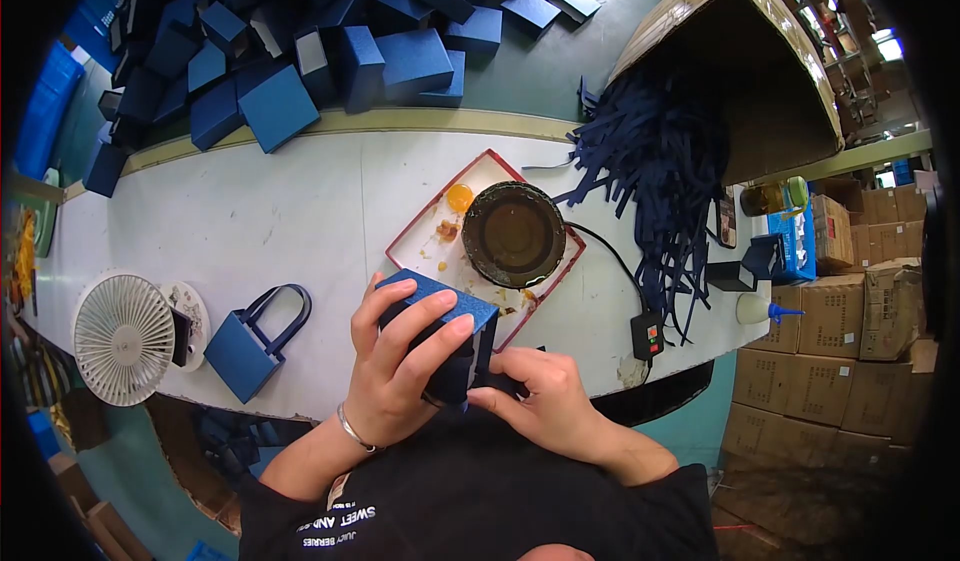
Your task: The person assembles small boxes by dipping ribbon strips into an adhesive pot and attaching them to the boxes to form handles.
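Observation:
My left hand (405, 366), with a bangle at its wrist, is wrapped over a small blue box (440, 301) and holds it tilted near my chest. On the box's right side, my right hand (535, 391) is closed in a pinch on a dark ribbon (484, 356); its far end is hidden by the box and fingers. Just beyond the box stands a round dark pot (514, 235) on a red-rimmed tray (410, 236) stained with amber drips. A finished-looking blue box with a ribbon handle (245, 353) lies to the left.
Many blue boxes (280, 109) are heaped at the back left. Dark ribbons (655, 171) spill from an open carton (790, 71) at the right. A white fan (123, 339) stands at the left. A cord with a switch box (647, 335) and a blue-tipped bottle (757, 309) are at the right.

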A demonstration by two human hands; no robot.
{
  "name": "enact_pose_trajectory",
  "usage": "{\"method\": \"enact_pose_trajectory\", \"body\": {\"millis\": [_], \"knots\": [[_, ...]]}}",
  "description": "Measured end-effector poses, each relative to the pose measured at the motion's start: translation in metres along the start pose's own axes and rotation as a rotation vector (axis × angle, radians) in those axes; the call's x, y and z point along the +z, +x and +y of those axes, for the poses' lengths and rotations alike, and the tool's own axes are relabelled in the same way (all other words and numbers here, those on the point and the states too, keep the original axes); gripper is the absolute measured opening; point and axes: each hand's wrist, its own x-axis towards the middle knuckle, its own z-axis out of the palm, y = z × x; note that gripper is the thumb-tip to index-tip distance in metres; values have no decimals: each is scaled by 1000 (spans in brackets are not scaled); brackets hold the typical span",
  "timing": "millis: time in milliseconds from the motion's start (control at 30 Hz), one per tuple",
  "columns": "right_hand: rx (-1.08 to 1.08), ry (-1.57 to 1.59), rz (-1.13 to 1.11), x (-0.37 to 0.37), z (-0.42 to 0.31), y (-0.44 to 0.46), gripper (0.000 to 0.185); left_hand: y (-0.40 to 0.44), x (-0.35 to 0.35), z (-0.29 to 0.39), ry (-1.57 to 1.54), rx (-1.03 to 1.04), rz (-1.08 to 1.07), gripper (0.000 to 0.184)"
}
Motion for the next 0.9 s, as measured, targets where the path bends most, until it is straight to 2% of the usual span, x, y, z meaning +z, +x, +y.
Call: {"method": "enact_pose_trajectory", "body": {"millis": [200,400,433,533,567,733,767,867,900], "knots": [[62,-54,-36,7,13,-5,18,-4,3,-1,29,32,-2,72],[195,204,-48,-13,14,-2,30,-1,-3,-5,19,-54,-3,77],[292,213,-74,-25,12,-4,31,-1,-4,-7,17,-64,-6,81],[238,47,-52,-60,32,-22,24,-5,-6,-16,38,-81,-7,82],[264,36,-32,-71,38,-29,21,-7,-9,-22,137,-48,-57,94],[353,90,183,-104,64,-63,9,-18,-11,-29,170,-110,-107,101],[328,158,214,-105,68,-67,9,-19,-10,-29,162,-114,-114,102],[373,654,430,-91,82,-72,10,-25,-2,-28,130,-117,-136,105],[286,806,473,-83,91,-72,6,-27,0,-26,122,-117,-139,105]]}}
